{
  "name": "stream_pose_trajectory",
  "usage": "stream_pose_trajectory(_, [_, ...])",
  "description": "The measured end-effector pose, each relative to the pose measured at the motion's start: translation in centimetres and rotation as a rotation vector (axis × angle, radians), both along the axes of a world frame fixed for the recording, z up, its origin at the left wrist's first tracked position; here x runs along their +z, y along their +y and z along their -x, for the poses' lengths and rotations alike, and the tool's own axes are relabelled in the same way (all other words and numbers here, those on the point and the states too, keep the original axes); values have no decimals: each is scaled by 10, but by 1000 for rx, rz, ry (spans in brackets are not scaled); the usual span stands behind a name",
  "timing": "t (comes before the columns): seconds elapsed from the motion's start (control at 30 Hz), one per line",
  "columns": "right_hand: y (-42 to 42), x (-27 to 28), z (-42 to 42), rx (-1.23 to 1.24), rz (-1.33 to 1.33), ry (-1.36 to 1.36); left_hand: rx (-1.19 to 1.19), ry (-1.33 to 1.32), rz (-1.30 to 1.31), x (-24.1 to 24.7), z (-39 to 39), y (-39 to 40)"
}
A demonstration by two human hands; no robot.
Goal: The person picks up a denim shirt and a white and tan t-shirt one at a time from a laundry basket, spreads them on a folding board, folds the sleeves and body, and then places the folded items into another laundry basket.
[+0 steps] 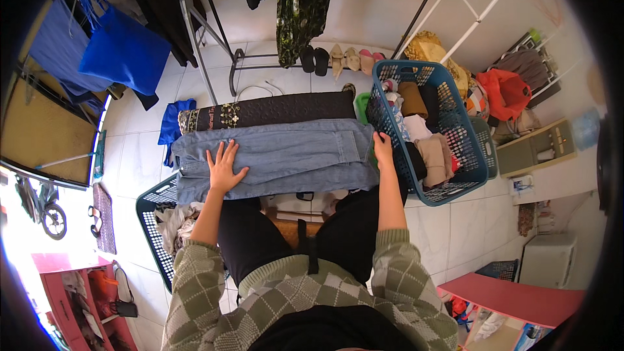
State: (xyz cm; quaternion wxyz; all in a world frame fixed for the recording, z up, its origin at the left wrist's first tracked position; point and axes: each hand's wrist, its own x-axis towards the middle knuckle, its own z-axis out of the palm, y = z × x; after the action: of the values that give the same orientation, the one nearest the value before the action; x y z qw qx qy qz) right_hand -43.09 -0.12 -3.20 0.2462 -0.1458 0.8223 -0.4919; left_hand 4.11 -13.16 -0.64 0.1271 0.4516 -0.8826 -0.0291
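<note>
A blue-grey denim garment (287,156) lies folded lengthwise across a padded board with a dark quilted cover (292,109), in front of my knees. My left hand (226,166) rests flat on the garment's left part, palm down with fingers spread. At the garment's right end is my right hand (383,148), its thumb and fingers bent around the fabric edge. A blue plastic laundry basket (480,156) with rolled and folded clothes stands just right of that hand. Another basket (148,209) holding crumpled light clothes sits at the left, partly under the garment.
Behind the board stands a metal clothes rack (263,55) with hanging garments and a row of shoes (352,58) beneath. A blue bag (124,53) hangs at upper left, and a blue cloth (175,119) lies on the tiles. Pink shelves (516,300) stand at lower right.
</note>
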Motion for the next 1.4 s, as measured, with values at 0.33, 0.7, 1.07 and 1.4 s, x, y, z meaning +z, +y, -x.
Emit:
stream_pose_trajectory(0.33, [-51, -60, 36, -350, 183, -180, 16, -52, -159, 8, -3, -1])
stream_pose_trajectory(0.7, [-12, 40, -148, 814, -255, 1113, 196, 34, 18, -6, 52, 23])
stream_pose_trajectory(1.07, [24, 34, -107, 839, -72, 811, 268, 63, 83, -19, -88, 5])
stream_pose_trajectory(1.4, [113, 41, -94, 666, -209, 813, 1052, 1734, -931, -72, -153, 84])
